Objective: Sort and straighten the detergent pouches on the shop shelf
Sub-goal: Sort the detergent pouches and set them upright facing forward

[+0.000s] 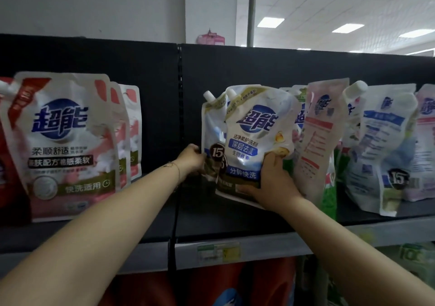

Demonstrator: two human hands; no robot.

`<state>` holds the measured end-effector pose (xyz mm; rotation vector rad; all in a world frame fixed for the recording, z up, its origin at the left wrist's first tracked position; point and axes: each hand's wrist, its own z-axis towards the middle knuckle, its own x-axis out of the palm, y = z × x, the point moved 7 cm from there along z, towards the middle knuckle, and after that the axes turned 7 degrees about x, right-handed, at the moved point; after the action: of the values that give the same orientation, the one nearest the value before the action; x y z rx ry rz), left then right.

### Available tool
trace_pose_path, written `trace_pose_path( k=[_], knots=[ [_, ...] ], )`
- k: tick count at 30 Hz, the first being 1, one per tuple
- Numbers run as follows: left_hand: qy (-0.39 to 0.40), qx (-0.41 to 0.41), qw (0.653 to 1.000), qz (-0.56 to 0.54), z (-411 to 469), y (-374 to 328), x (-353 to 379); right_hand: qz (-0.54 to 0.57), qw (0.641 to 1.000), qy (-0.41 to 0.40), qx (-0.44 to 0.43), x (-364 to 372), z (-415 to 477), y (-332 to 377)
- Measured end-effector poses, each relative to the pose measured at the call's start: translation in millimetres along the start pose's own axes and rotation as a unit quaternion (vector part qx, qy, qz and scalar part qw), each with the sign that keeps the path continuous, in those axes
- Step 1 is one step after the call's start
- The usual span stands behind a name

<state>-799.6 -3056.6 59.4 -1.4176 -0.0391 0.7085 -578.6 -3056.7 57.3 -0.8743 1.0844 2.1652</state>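
Both forearms (117, 211) reach up from the bottom edge to the dark shelf (235, 221). I see my right hand (270, 183) gripping the front pouch (256, 126) at its lower right corner, thumb across the printed face; the pouch sits tilted, mid-shelf. My left hand (191, 158) curls its fingers round the left edge of the rear pouch (211, 126) just behind it (same white-and-olive print). Pink pouches (70, 141) stand upright at the left. A pale pouch (322, 129) leans on the right, its back facing me.
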Motion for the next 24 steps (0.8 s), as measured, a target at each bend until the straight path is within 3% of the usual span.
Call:
trace_pose_path(
  k=[4,8,13,20,24],
  knots=[
    [-0.045,-0.027,0.993,-0.103,21.8,-6.8,7.3,-0.041,0.999,0.016,0.002,0.6,4.5,3.5],
    [-0.030,-0.033,0.990,-0.137,33.5,-3.7,19.1,-0.052,0.998,0.033,-0.009,0.1,7.0,3.9],
    [-0.081,-0.014,0.989,-0.119,37.3,4.8,5.9,-0.019,0.998,0.057,-0.027,1.5,11.3,4.9],
    [-0.089,0.017,0.988,-0.122,33.0,17.2,-16.4,-0.005,0.995,0.067,-0.072,1.7,7.5,1.7],
    [-0.145,0.012,0.984,-0.102,28.9,28.6,-45.2,0.022,0.990,0.075,-0.114,3.7,1.9,8.4]
  ],
)
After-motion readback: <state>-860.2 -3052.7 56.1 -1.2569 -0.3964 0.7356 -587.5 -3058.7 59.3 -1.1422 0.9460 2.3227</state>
